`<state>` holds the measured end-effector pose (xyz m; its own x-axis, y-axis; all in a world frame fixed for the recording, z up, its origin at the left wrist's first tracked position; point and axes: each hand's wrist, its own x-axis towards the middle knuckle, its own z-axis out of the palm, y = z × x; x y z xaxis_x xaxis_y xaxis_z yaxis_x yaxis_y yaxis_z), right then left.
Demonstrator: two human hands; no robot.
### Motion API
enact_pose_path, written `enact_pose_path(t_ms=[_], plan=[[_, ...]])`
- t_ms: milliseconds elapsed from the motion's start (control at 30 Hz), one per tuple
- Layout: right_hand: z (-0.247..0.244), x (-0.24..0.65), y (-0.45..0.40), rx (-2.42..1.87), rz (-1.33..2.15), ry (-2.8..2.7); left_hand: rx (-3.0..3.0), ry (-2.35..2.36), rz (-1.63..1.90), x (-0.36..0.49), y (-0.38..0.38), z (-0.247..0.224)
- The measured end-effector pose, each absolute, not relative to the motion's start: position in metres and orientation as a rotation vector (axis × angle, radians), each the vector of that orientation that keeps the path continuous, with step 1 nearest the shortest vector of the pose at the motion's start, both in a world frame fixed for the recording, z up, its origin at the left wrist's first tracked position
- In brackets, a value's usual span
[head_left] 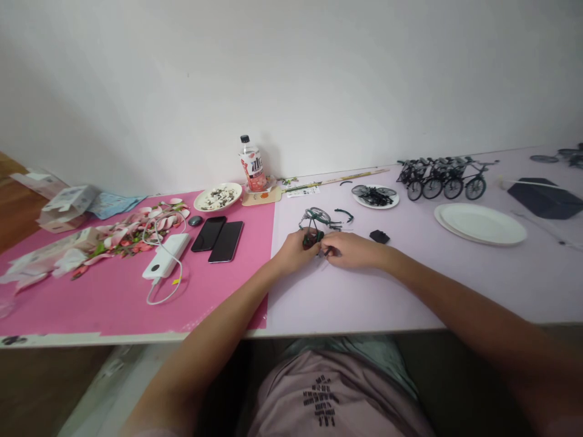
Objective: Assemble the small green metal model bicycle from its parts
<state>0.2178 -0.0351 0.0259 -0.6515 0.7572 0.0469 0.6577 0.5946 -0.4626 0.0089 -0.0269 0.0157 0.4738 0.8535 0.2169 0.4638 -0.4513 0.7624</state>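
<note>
Head view: built bikes (444,177) stand near the tabletop's (410,297) back edge; left hand (294,250) clamps a seemingly unfinished bike (313,237); right hand (350,249) pinched, hold unclear; parts (377,196) lie loose.

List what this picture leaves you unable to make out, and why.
All in the head view:
Part of the model bicycle: covered by the left hand.
What the right hand pinches, if anything: hidden by that hand.
Dark pieces, far right: cut off by the edge.
Shirt lettering: too blurred.
</note>
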Motion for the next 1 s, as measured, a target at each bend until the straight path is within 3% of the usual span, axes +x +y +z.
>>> enact_pose_path(t_ms=[1000], plan=[[0.0221, 0.218, -0.0323, -1.168, 0.594, -2.584, 2.161, 1.083, 0.764, 0.0087, -0.0314, 0.0227]])
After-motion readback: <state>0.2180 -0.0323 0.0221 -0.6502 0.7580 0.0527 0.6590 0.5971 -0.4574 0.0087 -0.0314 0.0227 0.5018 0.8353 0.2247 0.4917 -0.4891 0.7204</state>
